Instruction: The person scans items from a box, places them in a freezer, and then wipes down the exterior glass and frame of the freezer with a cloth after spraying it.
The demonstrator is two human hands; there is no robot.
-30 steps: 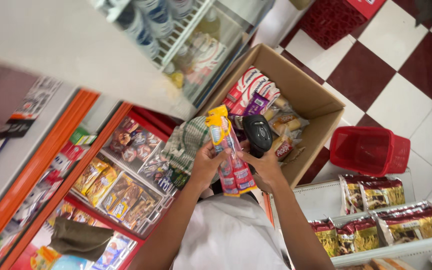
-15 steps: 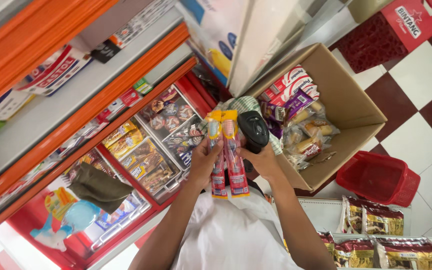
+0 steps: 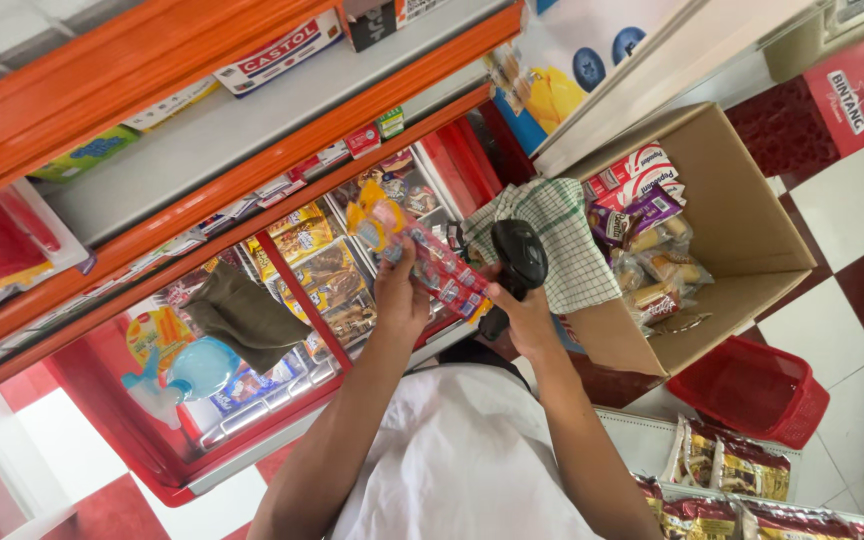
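An orange-edged shelf [image 3: 252, 130] carries flat cartons along its grey board. Below, a red rack [image 3: 282, 300] holds rows of snack packs [image 3: 317, 265]. The red-and-white checked floor [image 3: 852, 230] bears an open cardboard box [image 3: 752, 230] and a red basket [image 3: 752, 390]. A low white shelf [image 3: 642, 430] carries brown packets [image 3: 722, 465].

Your left hand [image 3: 400, 290] holds a strip of small candy packs [image 3: 430, 260], red and pink with a yellow and orange top end. The strip lies tilted, top end up-left, lower end down-right, touching the scanner. Your right hand [image 3: 524, 318] grips a black handheld scanner [image 3: 516, 262], its rounded head just beside the strip's lower end.
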